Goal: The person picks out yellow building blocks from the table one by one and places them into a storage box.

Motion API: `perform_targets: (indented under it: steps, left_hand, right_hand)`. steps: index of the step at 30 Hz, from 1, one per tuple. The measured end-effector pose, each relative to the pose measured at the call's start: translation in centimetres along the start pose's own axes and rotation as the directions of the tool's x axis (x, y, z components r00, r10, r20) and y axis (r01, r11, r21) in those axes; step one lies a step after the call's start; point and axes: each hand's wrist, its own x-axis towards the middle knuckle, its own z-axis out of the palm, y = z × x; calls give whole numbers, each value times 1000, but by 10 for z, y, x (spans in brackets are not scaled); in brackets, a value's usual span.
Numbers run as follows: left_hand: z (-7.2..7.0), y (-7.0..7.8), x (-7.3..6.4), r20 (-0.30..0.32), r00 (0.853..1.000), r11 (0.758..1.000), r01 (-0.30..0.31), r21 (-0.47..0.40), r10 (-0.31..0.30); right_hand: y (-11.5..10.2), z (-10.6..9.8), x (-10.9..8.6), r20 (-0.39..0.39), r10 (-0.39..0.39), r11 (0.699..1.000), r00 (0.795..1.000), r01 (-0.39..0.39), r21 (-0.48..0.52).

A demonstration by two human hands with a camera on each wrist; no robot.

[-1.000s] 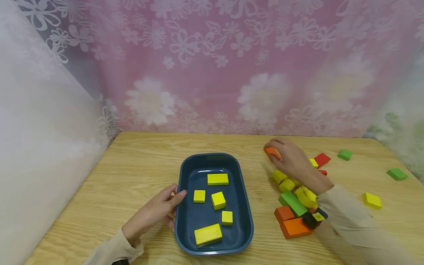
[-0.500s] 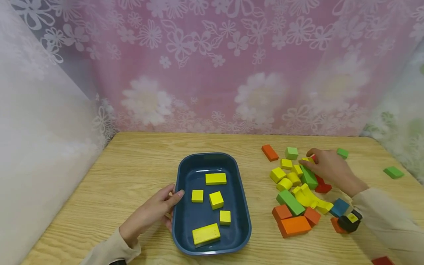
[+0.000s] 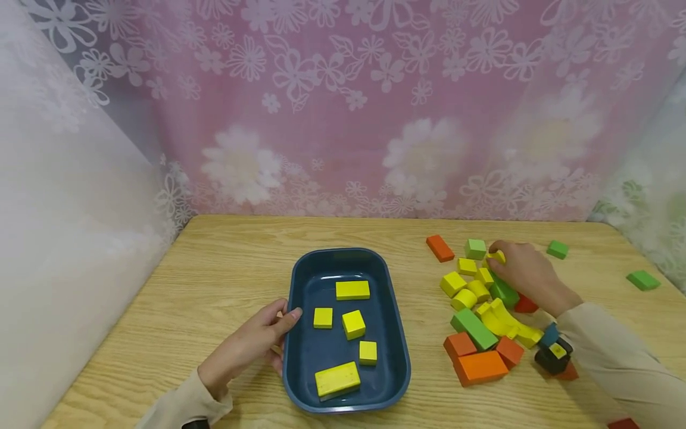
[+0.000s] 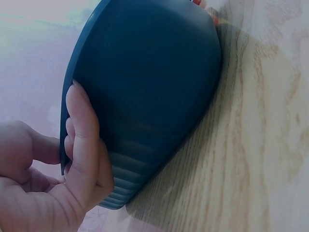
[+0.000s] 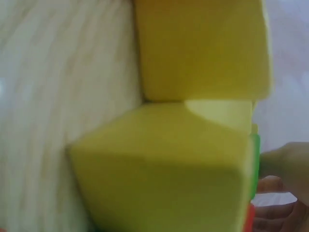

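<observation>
My left hand (image 3: 252,342) grips the left rim of a dark blue tray (image 3: 399,333), thumb over the edge and fingers beneath it. In the left wrist view the hand (image 4: 79,159) holds the rim, with the tray's outer wall (image 4: 149,72) facing the camera. Inside the tray lie several yellow blocks (image 3: 352,325). My right hand (image 3: 527,274) reaches into the pile on the right and pinches a small yellow block (image 3: 495,258) between thumb and forefinger. A green block (image 3: 502,292) lies just under that hand. In the right wrist view, fingers (image 5: 270,185) show behind large, blurred yellow blocks (image 5: 169,169).
Around the right hand lie an orange block (image 3: 440,248), a light green cube (image 3: 475,249), yellow cylinders (image 3: 463,299), a yellow arch (image 3: 498,319) and a green bar (image 3: 474,329). Orange blocks (image 3: 482,368) sit in front. Two green blocks (image 3: 643,280) lie far right on the wooden table (image 3: 236,256).
The right hand has let go of the orange block at the back and moved right to a yellow block, which it now pinches. The left hand and tray have stayed put.
</observation>
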Motion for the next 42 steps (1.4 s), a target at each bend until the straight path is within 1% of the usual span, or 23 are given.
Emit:
perform_targets:
  steps: [5,8,11,14,16,17,20,23,25,30,32,34,37,40,42]
  left_hand:
    - [0,0,1,6,1000,1000,-5,-3,5]
    - [0,0,1,4,1000,1000,-4,-7,4]
    - [-1,0,0,0,1000,1000,1,-11,-1]
    - [0,0,0,0,1000,1000,6,-19,-6]
    - [0,-1,0,2,1000,1000,6,-22,-6]
    - [0,-1,0,3,1000,1000,5,-23,-5]
    - [0,-1,-1,2,1000,1000,3,-24,-3]
    - [1,0,-1,-6,1000,1000,4,-17,-4]
    - [1,1,-1,-11,1000,1000,2,-10,-2]
    - [2,3,-2,-22,1000,1000,4,9,-4]
    - [2,3,-2,-26,1000,1000,8,12,-8]
    - [2,4,-2,-30,1000,1000,7,16,-6]
    - [2,5,-1,-41,999,999,3,37,-2]
    - [3,5,-1,-60,998,997,5,73,-1]
    - [3,4,-1,-69,998,996,9,90,-3]
  right_hand:
    - [10,-1,2,-43,-42,999,998,43,23]
    - [12,-1,3,-72,-59,998,996,62,32]
    - [7,-3,4,-109,-85,995,990,90,40]
    - [-6,-8,3,-153,-128,989,980,137,53]
    - [-19,-11,4,-188,-166,981,968,181,65]
    - [-27,-13,4,-212,-191,976,958,209,67]
    - [-53,-16,7,-277,-277,950,920,305,62]
    - [-83,-17,9,-304,-359,917,882,395,61]
    - [-104,-19,11,-288,-411,891,865,447,73]
    - [-153,-20,18,-252,-544,815,800,576,68]
    - [-171,-18,20,-220,-581,794,784,605,58]
    - [-186,-14,21,-165,-605,783,779,620,54]
    - [-203,-1,25,-92,-635,767,767,640,41]
    - [-212,13,30,-33,-649,760,760,650,24]
    - [-214,23,34,6,-644,765,765,644,1]
